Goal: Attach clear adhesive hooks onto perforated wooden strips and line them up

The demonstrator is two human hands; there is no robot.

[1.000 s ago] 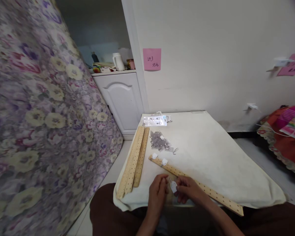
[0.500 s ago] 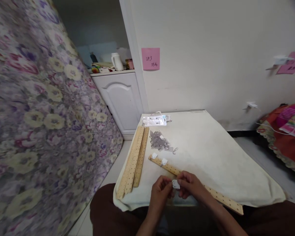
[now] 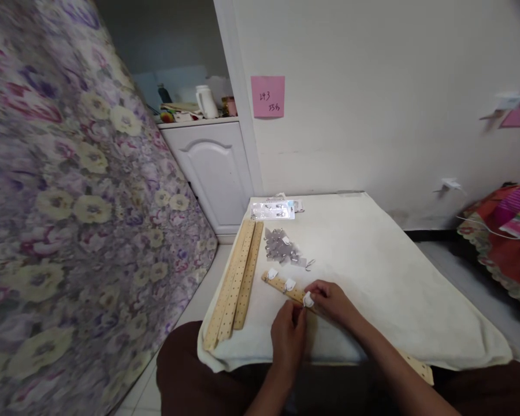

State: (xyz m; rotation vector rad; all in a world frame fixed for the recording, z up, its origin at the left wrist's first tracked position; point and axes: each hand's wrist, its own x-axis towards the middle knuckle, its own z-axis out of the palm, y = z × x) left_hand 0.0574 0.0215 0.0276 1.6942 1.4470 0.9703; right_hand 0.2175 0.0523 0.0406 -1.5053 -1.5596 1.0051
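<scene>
My right hand (image 3: 333, 298) pinches a small white tag with a thin metal loop (image 3: 308, 299) against a perforated wooden strip (image 3: 297, 294). The fingers of my left hand (image 3: 288, 332) are closed at the lower edge of that tag, by the strip's near side; their tips are partly hidden. Two similar white tags, one at the end (image 3: 272, 274) and one beside it (image 3: 290, 283), are on the strip's far left part. My right forearm covers much of the strip, whose other end (image 3: 420, 367) shows at the table's front edge.
Several perforated wooden strips (image 3: 236, 283) lie along the table's left side. Behind the work is a pile of greyish plastic pieces with metal loops (image 3: 281, 247). A clear package (image 3: 272, 210) lies at the back. The table (image 3: 372, 260) wears a cream cloth; a floral curtain (image 3: 69, 231) hangs left.
Both hands have moved forward and brought the white tag from in front of the strip onto it. The right hand now reaches over the strip.
</scene>
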